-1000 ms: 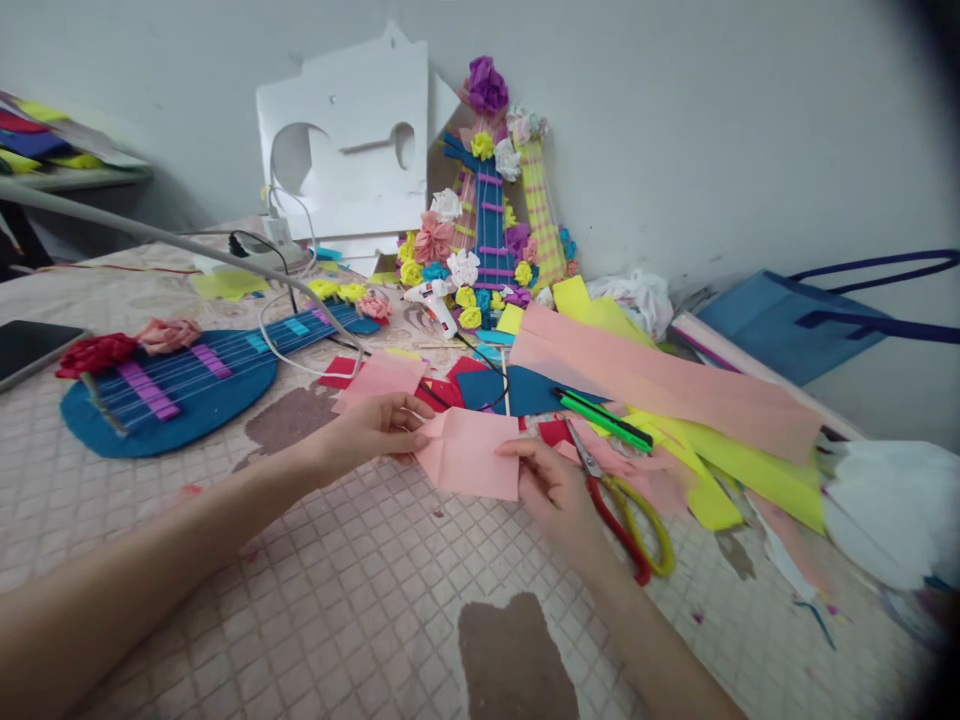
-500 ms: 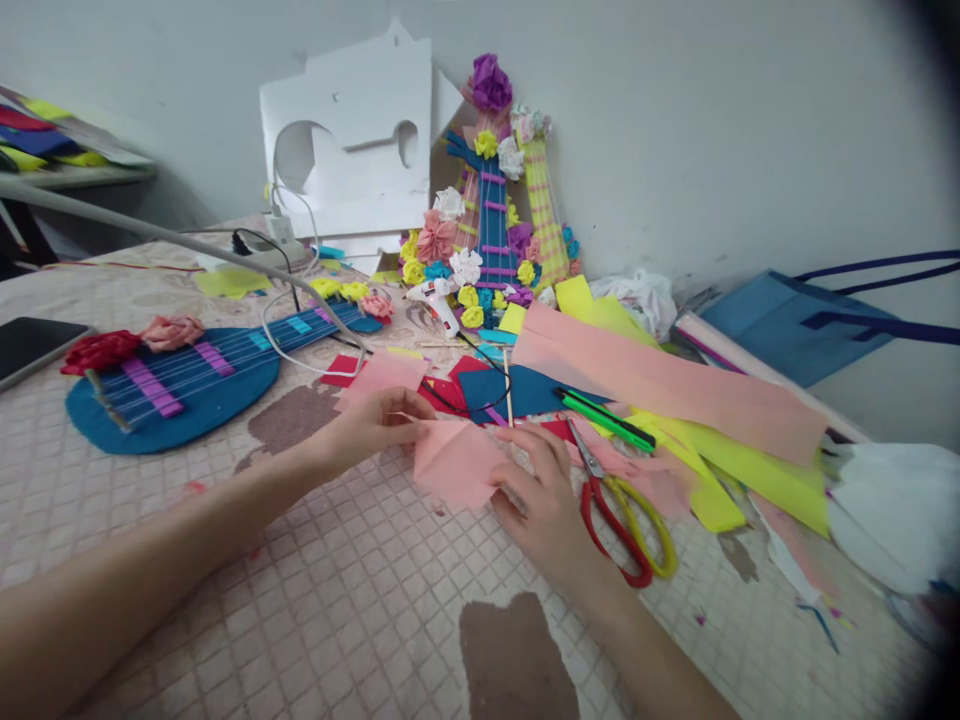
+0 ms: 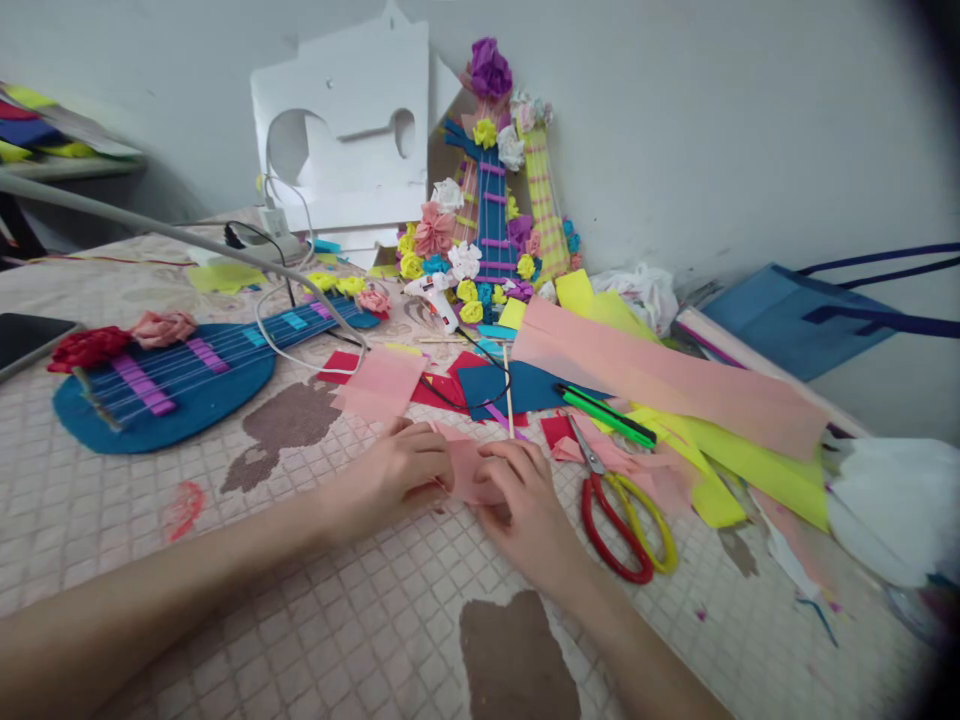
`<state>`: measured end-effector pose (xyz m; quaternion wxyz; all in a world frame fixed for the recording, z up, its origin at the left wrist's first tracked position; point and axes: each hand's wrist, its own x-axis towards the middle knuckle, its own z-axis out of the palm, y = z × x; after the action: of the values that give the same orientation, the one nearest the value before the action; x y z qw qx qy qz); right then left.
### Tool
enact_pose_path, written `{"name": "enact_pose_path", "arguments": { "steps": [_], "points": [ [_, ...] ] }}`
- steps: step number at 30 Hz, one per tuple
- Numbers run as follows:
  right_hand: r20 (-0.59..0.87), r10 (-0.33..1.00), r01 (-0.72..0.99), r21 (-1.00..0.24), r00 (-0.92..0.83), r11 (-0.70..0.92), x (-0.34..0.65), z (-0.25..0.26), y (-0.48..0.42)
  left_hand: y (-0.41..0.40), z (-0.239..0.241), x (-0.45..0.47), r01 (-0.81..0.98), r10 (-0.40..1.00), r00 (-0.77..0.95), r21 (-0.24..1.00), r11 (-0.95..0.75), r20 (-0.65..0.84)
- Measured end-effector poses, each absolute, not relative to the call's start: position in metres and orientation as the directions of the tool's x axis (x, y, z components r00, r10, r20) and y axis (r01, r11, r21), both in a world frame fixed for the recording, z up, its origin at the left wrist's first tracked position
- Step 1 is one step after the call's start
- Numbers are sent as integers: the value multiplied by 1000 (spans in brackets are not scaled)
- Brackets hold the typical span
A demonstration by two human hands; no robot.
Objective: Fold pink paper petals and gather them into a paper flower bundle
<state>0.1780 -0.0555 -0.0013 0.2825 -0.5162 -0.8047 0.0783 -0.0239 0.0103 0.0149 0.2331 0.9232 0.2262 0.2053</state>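
Below frame centre, the left hand (image 3: 405, 468) is gripping a small, pink paper sheet (image 3: 466, 474); the right hand (image 3: 529, 502) is too.

The near tabletop (image 3: 360, 640) offers free passage. Scissors (image 3: 595, 474) obstruct the right side, the blue craft guitar (image 3: 214, 385) the left.

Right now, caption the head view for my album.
Left hand and right hand hold pink paper near red-and-yellow scissors.

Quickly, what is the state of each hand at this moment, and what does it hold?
Left hand: closed, holding the left side of the pink paper.
Right hand: fingers curled, holding its right side.
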Motion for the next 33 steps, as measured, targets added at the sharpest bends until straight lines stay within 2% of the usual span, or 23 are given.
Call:
{"name": "enact_pose_path", "arguments": {
  "steps": [3, 9, 15, 19, 25, 30, 33],
  "points": [
    [349, 877, 750, -468, -329, 467, 189, -2, -51, 21, 20, -30, 288, 489, 833, 552, -783, 259],
    [287, 871, 661, -567, -400, 491, 197, 0, -50, 34, 19, -39, 285, 419, 887, 484, -828, 193],
    [215, 879, 608, -652, -425, 453, 194, 2, -51, 35, 16, -43, 335, 497, 865, 656, -677, 71],
    [202, 870, 585, -670, -450, 458, 196, 4, -48, 37, 21, -43, 361, 492, 871, 695, -622, -11],
    [194, 881, 598, -670, -431, 440, 194, 4, -45, 39, 17, -43, 332, 487, 873, 704, -628, 23],
    [206, 883, 644, -617, -422, 451, 197, 12, -49, 33, 19, -38, 292, 548, 812, 672, -680, 202],
    [133, 890, 666, -617, -437, 419, 203, 19, -54, 31, 18, -34, 268, 506, 832, 635, -725, 227]
  ]
}}
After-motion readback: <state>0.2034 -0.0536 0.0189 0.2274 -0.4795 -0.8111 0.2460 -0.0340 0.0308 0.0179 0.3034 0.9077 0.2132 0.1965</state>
